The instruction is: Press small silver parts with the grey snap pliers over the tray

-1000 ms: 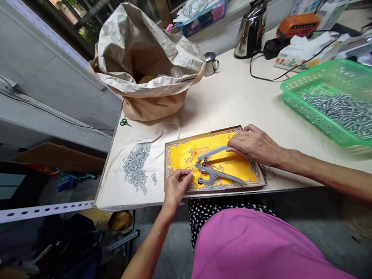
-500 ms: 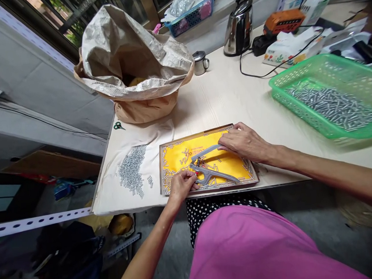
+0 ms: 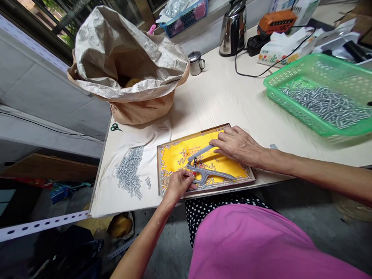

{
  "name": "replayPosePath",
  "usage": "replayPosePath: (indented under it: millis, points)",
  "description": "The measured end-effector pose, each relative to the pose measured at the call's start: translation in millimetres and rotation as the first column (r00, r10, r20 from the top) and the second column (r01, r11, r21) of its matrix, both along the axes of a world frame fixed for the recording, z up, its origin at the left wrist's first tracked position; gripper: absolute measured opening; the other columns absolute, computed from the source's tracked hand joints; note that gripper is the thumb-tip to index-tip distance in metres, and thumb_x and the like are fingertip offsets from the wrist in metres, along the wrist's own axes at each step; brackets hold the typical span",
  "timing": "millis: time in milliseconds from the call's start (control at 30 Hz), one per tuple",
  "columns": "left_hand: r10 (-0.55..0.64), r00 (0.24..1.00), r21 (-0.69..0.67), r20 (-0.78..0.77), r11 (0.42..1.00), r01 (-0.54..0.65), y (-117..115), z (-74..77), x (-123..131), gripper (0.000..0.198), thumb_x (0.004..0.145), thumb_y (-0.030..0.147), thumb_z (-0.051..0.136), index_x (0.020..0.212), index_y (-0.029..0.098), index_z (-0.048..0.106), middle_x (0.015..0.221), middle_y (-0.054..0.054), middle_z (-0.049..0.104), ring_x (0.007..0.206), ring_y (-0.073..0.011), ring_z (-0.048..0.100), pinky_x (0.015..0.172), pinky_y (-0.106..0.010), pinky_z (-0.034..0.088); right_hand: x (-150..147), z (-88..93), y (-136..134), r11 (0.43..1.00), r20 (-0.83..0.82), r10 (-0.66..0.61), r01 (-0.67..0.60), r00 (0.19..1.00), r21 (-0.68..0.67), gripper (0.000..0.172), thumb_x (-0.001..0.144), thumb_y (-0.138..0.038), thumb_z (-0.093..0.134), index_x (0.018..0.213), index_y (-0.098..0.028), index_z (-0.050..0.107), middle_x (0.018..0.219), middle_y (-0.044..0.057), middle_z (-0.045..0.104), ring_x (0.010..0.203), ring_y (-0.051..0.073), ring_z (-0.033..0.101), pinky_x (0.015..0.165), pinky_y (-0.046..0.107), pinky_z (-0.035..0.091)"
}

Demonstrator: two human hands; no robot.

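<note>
Grey spring-loaded hand pliers (image 3: 216, 172) lie with handles spread over a shallow tray (image 3: 159, 169) lined in yellow. My left hand (image 3: 179, 184) is closed in a pinch at the jaw end, beside a small red part. What its fingertips hold, if anything, is too small to name. My right hand (image 3: 240, 147) has its thumb and fingers on the end of the upper handle; the lower handle stays apart from it. Small silvery metal pins (image 3: 183, 157) are scattered over the yellow lining and along the tray's edges.
A heap of similar pins (image 3: 129, 170) lies on a white cloth left of the tray. A large open sack (image 3: 141, 106) stands behind. At right is a green basket (image 3: 295, 112) of metal pins. Scissors (image 3: 115, 127), a metal mug (image 3: 195, 65) and a kettle (image 3: 233, 28) stand farther back.
My right hand has come slightly nearer to me, uncovering the tray's far right corner. My left hand stays at the pliers' jaw. The whole view has shifted a little.
</note>
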State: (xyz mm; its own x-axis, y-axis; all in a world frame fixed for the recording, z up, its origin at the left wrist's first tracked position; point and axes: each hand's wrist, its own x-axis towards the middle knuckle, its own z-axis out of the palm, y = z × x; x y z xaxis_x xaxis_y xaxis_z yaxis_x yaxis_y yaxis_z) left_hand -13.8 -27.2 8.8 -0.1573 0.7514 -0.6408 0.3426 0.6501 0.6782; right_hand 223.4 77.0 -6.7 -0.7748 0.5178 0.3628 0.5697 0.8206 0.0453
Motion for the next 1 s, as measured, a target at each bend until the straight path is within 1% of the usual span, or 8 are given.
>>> replayPosePath:
  millis: [133,200,267,467,633,867,933,1000]
  points:
    - [-0.006,1.0,0.0,-0.009,1.0,0.006,-1.7,-1.5,-1.0,0.017,0.087,0.008,0.061,0.072,0.015,0.058,0.051,0.001,0.068,0.046,-0.0117,0.066,0.05,-0.018,0.052,-4.1,1.2,-17.2,0.999,0.001,-0.037,0.037,0.999,-0.036,0.073,0.087,-0.071,0.047,0.128,-0.012,0.056,0.101,0.014,0.059,0.094,0.028,0.041,0.081,0.038,0.026]
    - [-0.009,1.0,0.002,-0.016,1.0,0.009,-2.0,-1.7,-1.4,0.017,0.087,0.009,0.06,0.072,0.015,0.058,0.051,0.001,0.068,0.046,-0.0118,0.066,0.05,-0.018,0.051,-4.1,-1.1,-25.5,0.998,0.013,-0.044,0.044,0.999,-0.043,0.093,0.079,-0.08,0.048,0.14,-0.009,0.046,0.106,0.016,0.058,0.097,0.031,0.041,0.084,0.041,0.027]
    - [-0.011,1.0,0.01,-0.012,1.0,0.011,-2.4,-2.5,-1.9,0.016,0.087,0.01,0.061,0.072,0.015,0.059,0.051,0.001,0.068,0.047,-0.0125,0.067,0.05,-0.018,0.052,-2.9,-4.2,-31.6,0.998,0.028,-0.046,0.048,0.999,-0.051,0.103,0.077,-0.082,0.049,0.147,-0.007,0.038,0.109,0.017,0.057,0.098,0.032,0.041,0.087,0.042,0.027]
    - [-0.01,1.0,0.024,-0.019,1.0,0.01,-4.4,-9.3,-4.9,0.01,0.085,0.013,0.063,0.077,0.016,0.06,0.051,0.001,0.067,0.048,-0.0143,0.068,0.052,-0.02,0.052,-2.5,-9.6,-39.6,0.996,0.048,-0.046,0.05,0.998,-0.078,0.097,0.082,-0.074,0.047,0.149,-0.006,0.031,0.113,0.018,0.057,0.101,0.032,0.042,0.09,0.045,0.026]
    - [-0.016,1.0,0.043,-0.013,0.999,0.016,-7.9,-14.2,-7.7,0.009,0.085,0.015,0.063,0.077,0.016,0.06,0.052,0.002,0.068,0.048,-0.0134,0.067,0.052,-0.019,0.051,-8.2,-9.5,-43.2,0.993,0.045,-0.067,0.071,0.997,-0.096,0.086,0.087,-0.062,0.045,0.15,-0.006,0.027,0.113,0.018,0.058,0.099,0.032,0.044,0.085,0.044,0.029]
    - [-0.051,0.997,0.06,-0.065,0.997,0.055,-9.3,-19.5,-11.1,0.01,0.087,0.022,0.062,0.079,0.016,0.062,0.054,0.0,0.068,0.05,-0.0145,0.067,0.05,-0.02,0.049,-9.7,-15.7,-52.3,0.991,0.046,-0.066,0.071,0.997,-0.115,0.085,0.085,-0.046,0.053,0.15,-0.004,0.02,0.119,0.019,0.06,0.1,0.032,0.047,0.084,0.044,0.03]
    - [-0.104,0.983,0.089,-0.151,0.989,0.119,-13.3,-19.4,-10.5,0.012,0.09,0.023,0.059,0.081,0.015,0.062,0.058,-0.001,0.068,0.054,-0.0154,0.068,0.054,-0.023,0.052,-10.9,-18.4,-55.2,0.987,0.046,-0.079,0.085,0.996,-0.133,0.079,0.087,-0.038,0.051,0.149,-0.001,0.021,0.115,0.019,0.062,0.097,0.03,0.049,0.083,0.042,0.031]
    - [-0.112,0.92,0.247,-0.377,0.944,0.217,-19.8,-17.1,-6.9,0.009,0.09,0.022,0.06,0.091,0.014,0.063,0.076,-0.006,0.071,0.07,-0.0187,0.071,0.067,-0.029,0.057,-13.3,-19.5,-56.5,0.985,0.049,-0.077,0.084,0.996,-0.152,0.073,0.088,-0.033,0.05,0.147,0.001,0.024,0.111,0.019,0.063,0.094,0.029,0.05,0.08,0.041,0.032]
